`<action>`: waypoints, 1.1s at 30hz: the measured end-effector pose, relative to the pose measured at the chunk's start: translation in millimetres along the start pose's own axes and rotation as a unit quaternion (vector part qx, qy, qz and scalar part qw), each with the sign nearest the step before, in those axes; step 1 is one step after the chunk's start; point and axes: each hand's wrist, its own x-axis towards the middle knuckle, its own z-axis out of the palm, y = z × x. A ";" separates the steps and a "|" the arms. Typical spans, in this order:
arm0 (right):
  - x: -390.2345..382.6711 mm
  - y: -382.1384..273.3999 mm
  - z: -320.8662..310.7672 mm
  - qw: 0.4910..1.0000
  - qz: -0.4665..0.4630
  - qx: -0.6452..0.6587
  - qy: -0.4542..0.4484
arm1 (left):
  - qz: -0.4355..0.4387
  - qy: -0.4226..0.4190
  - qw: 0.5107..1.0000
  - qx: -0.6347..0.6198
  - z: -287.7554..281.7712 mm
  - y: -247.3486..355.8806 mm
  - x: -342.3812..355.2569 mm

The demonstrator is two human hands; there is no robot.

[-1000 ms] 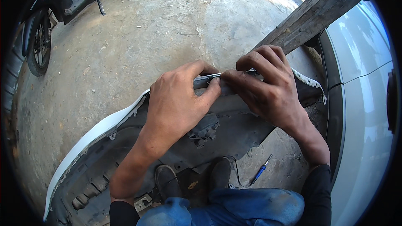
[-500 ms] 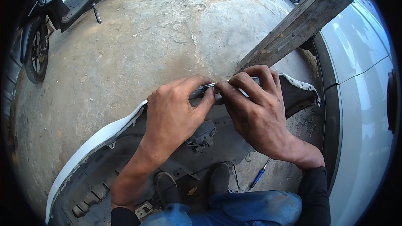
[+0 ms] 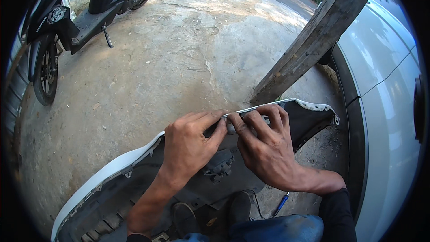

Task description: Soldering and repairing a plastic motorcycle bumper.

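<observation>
A white car bumper lies with its dark inner side up, across the ground in front of me. My left hand pinches its far rim near the middle, thumb and forefinger pressed together. Close beside it, my right hand is closed on the same rim with bent fingers. The fingertips of both hands nearly meet. Whether a small piece sits between them is hidden. A dark bracket-like part shows on the bumper's inside below my hands.
A blue-handled soldering iron with a black cord lies on the concrete by my knee. A wooden post rises beyond the bumper's right end. A light-coloured car stands at the right. A black scooter is parked far left.
The view has tilted up, so the hands and bumper sit lower in it. Both hands stay on the rim. A motorbike on the road at the back has moved left.
</observation>
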 end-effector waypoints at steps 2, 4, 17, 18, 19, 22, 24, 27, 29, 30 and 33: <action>-1.1 -4.9 -3.4 1.000 -0.005 -0.012 0.007 | 0.000 0.002 1.000 0.000 -3.9 2.8 -1.9; -1.9 -9.8 -5.8 0.999 0.003 -0.035 -0.005 | -0.019 -0.012 1.000 -0.012 -7.2 6.6 -2.7; 0.5 -4.4 -24.1 0.998 0.056 0.038 -0.018 | -0.118 -0.103 0.987 -0.024 -22.4 12.8 8.5; 1.8 -3.3 -24.7 0.998 0.056 0.039 -0.018 | -0.136 -0.109 0.984 -0.033 -23.6 13.7 8.7; 2.8 0.2 -23.3 0.997 0.061 0.050 -0.020 | -0.153 -0.116 0.980 -0.043 -22.3 13.1 10.2; 4.7 4.3 -20.5 0.996 0.062 0.063 -0.016 | -0.162 -0.126 0.978 -0.033 -21.7 15.3 12.4; 4.4 6.1 -20.1 0.996 0.059 0.065 -0.011 | -0.151 -0.119 0.981 -0.026 -20.8 16.2 10.1; 3.8 10.9 -17.7 0.995 0.060 0.076 -0.013 | -0.138 -0.106 0.985 -0.012 -18.8 15.6 8.3; 3.0 12.7 -19.0 0.996 0.053 0.078 -0.005 | -0.139 -0.112 0.984 -0.015 -16.1 15.4 7.1; 3.7 13.7 -19.2 0.995 0.057 0.087 -0.004 | -0.133 -0.105 0.985 -0.032 -16.0 13.7 8.4; 5.1 17.3 -16.1 0.994 0.045 0.102 0.003 | -0.143 -0.103 0.983 -0.044 -15.5 12.7 6.7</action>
